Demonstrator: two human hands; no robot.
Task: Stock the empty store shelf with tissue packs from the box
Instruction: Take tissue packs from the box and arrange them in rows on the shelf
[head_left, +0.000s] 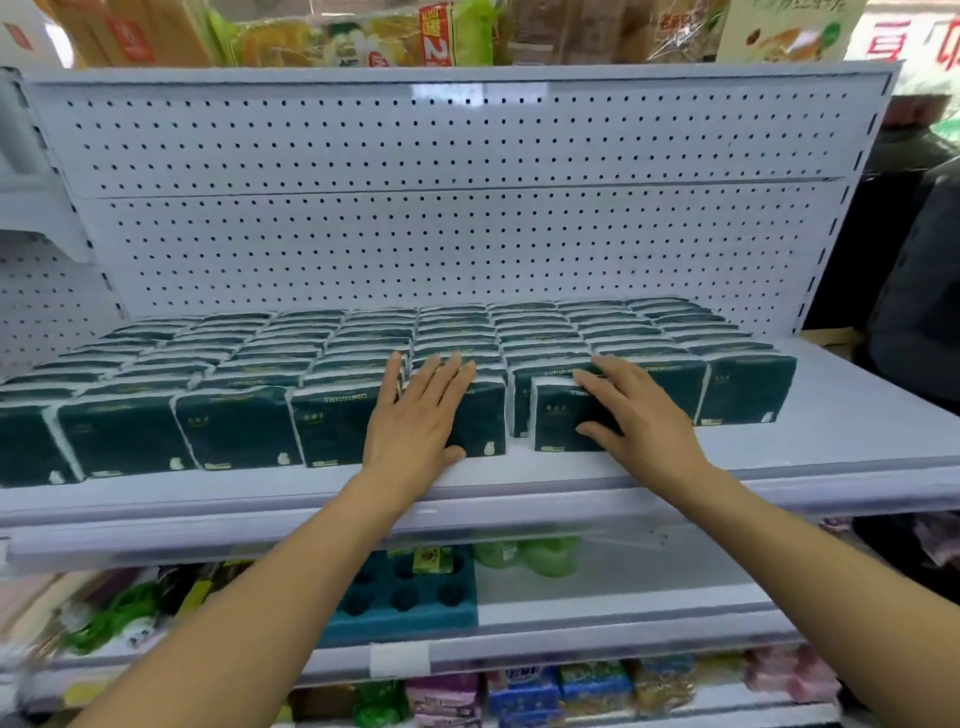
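Head view, left hand (415, 415) flat on tissue packs (239, 431), right hand (641, 415) flat, pack fronts hidden beneath.

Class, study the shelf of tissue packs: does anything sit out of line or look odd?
Yes. One tissue pack under the right hand juts forward of the front row, nearer the shelf edge than its neighbours. The left hand lies flat on an aligned pack.

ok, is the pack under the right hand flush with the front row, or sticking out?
Sticking out. The pack under the right hand sits forward of the front row, overlapping the pack behind it.
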